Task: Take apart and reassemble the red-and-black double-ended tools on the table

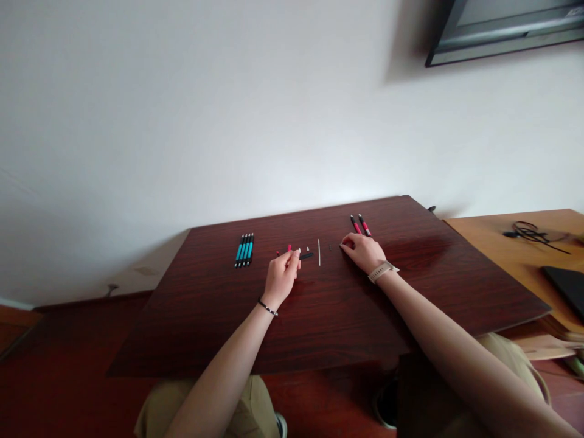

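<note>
My left hand (281, 275) pinches a pink pen part (289, 247) mid-table, right hand (364, 252) fingertips pressing a tiny piece (340, 246) on the table (319, 316); best keep loose bits apart.

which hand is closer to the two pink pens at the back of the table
Right. The right hand rests on the dark table just in front of the two pink pens. The left hand is farther off to their left, fingers pinching a small part.
</note>
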Available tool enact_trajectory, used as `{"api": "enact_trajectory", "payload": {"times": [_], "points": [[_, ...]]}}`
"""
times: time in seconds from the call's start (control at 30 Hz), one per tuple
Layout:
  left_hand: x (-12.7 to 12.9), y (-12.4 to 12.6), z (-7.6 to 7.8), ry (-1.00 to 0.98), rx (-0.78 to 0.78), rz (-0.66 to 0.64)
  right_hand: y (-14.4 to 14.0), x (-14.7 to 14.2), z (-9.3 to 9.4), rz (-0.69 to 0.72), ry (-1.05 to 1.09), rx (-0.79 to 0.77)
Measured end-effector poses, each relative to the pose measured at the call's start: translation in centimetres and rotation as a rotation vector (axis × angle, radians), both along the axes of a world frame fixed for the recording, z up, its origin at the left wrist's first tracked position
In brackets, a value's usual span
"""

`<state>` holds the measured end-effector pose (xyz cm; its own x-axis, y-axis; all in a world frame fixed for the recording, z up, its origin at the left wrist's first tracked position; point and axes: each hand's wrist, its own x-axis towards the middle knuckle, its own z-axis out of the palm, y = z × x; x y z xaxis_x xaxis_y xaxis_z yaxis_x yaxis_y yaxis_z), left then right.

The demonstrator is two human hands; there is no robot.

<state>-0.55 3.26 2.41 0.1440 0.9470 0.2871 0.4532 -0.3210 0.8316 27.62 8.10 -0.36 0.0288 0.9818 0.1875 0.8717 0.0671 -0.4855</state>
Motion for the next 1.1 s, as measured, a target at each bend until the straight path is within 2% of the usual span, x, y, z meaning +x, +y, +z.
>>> {"api": "enact_trajectory", "payload": {"times": [0.33, 0.47, 0.53, 0.63, 0.77, 1.1], "points": [[0.0, 0.0, -0.1, -0.013, -0.012, 0.000, -0.1, 0.2, 0.0, 0.015, 0.025, 0.002], [-0.1, 0.2, -0.3, -0.041, -0.023, -0.009, -0.6, 0.1, -0.1, 0.002, 0.069, 0.067], [-0.1, 0.2, -0.3, -0.049, -0.029, -0.017, -1.1, -0.2, 0.0, 0.060, 0.135, 0.137], [0.0, 0.2, -0.2, -0.053, -0.028, -0.015, -1.9, -1.0, 0.5, 0.253, 0.263, 0.227], [-0.1, 0.2, -0.2, -0.034, -0.026, -0.010, -3.0, -2.4, 1.2, 0.450, 0.331, 0.263], [0.1, 0.0, -0.3, 0.041, -0.043, -0.051, -3.8, -2.9, 1.9, 0.657, 0.374, 0.249]]}}
